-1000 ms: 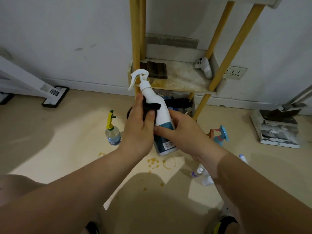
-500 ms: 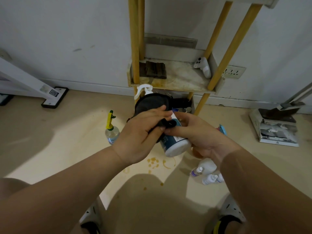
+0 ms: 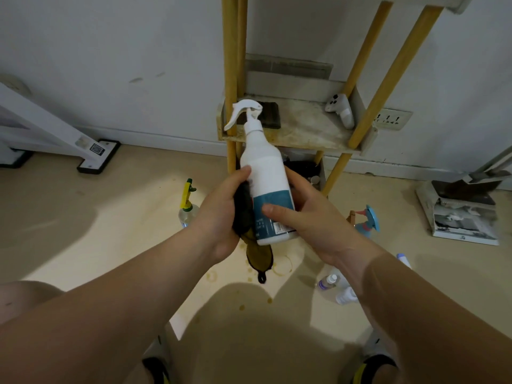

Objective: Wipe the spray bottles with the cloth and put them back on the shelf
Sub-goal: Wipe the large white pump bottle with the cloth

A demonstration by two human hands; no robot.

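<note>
Upright again: white spray bottle (image 3: 266, 173), tipped toward the shelf (image 3: 304, 137) half a second earlier with its base turned to the camera. Likewise moved: dark cloth (image 3: 259, 256), then bunched over the shoulder and neck, now drawn down to the lower left flank, olive tail hanging below the base. Trigger head uncovered, in front of the shelf's left post. Probable meaning: upper body wiped, lower body and base now in hand, return to the shelf not yet begun.

Grip, left hand (image 3: 221, 214): curled round the bunched cloth and pressing it against the bottle's left side, thumb tip on bare white plastic above the teal label. Grip, right hand (image 3: 313, 217): wrapped round the lower right of the bottle, thumb laid across the label, fingers hidden behind. Bottle thus clamped between both palms, in the air before the shelf and above the stained floor, upper half and sprayer free of either grip.

On the floor: yellow-capped spray bottle (image 3: 187, 206) at left, blue trigger sprayer (image 3: 367, 221) at right, small bottles (image 3: 332, 284) beside the right forearm.
</note>
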